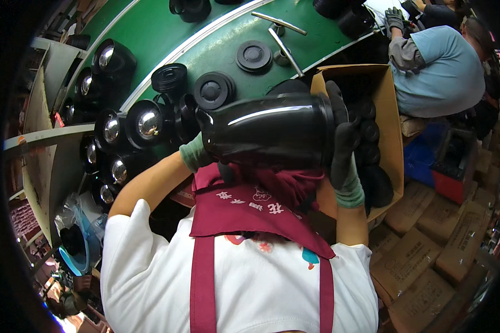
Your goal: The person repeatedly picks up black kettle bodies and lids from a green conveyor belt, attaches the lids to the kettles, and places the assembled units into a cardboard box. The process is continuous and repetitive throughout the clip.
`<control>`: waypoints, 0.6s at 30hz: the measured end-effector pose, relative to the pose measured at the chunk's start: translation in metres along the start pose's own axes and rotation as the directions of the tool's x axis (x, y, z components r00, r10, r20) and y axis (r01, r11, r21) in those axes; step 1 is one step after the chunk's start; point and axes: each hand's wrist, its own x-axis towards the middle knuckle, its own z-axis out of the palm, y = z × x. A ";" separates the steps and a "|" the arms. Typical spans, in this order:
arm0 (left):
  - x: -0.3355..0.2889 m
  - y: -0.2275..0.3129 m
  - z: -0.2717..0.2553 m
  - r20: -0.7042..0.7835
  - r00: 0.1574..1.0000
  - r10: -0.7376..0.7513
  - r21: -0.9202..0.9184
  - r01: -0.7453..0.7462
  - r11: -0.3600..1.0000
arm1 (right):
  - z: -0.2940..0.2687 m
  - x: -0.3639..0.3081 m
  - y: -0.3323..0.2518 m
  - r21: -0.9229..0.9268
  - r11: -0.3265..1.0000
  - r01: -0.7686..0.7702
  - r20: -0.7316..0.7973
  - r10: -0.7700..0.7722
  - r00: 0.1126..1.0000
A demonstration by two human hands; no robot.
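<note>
- Both hands are busy with one big glossy black vessel, lying sideways between them, above the near edge of the green desk.
- Left hand: gloved, green cuff showing, gripping the vessel at its left end. Most of the fingers are tucked out of sight, so can't tell you exactly how they're curled. That forearm slants up and inward, elbow out wide.
- Right hand: also gloved, dark palm and fingers, clamped on the other end, fingers pointing away from the body along the rim there. Forearm comes in pretty much straight.
- Beyond the left hand and off to its left: a bunch of black housings with shiny silver insides.
- Past the vessel, between the hands: black round discs and some metal bars.
- Just behind and right of the right hand: an open cardboard box with black round parts in it.
- Farther off, right of that hand: a co-worker in light blue.
</note>
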 end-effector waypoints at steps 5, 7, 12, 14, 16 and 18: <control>0.000 -0.004 -0.008 -0.026 0.996 0.091 -0.284 -0.095 0.954 | -0.030 -0.030 0.076 -0.132 0.990 -0.046 -0.123 0.029 0.992; -0.004 -0.004 -0.009 -0.062 0.992 0.110 -0.219 -0.122 0.968 | 0.000 -0.008 0.010 -0.164 0.965 0.207 -0.078 -0.222 0.972; -0.006 -0.005 -0.018 0.004 0.997 0.080 0.124 -0.080 0.989 | 0.022 -0.009 -0.021 -0.436 0.805 0.402 -0.075 -0.477 0.876; -0.007 -0.012 -0.031 0.098 0.994 0.053 0.390 -0.087 0.917 | 0.026 -0.004 -0.022 -0.450 0.746 0.491 -0.023 -0.560 0.828; -0.008 -0.022 -0.046 0.197 0.980 0.035 0.622 -0.153 0.768 | 0.030 0.001 -0.021 -0.428 0.691 0.582 0.043 -0.628 0.777; -0.008 -0.036 -0.040 0.248 0.968 0.035 0.769 -0.218 0.602 | 0.032 0.003 -0.021 -0.402 0.646 0.648 0.108 -0.670 0.735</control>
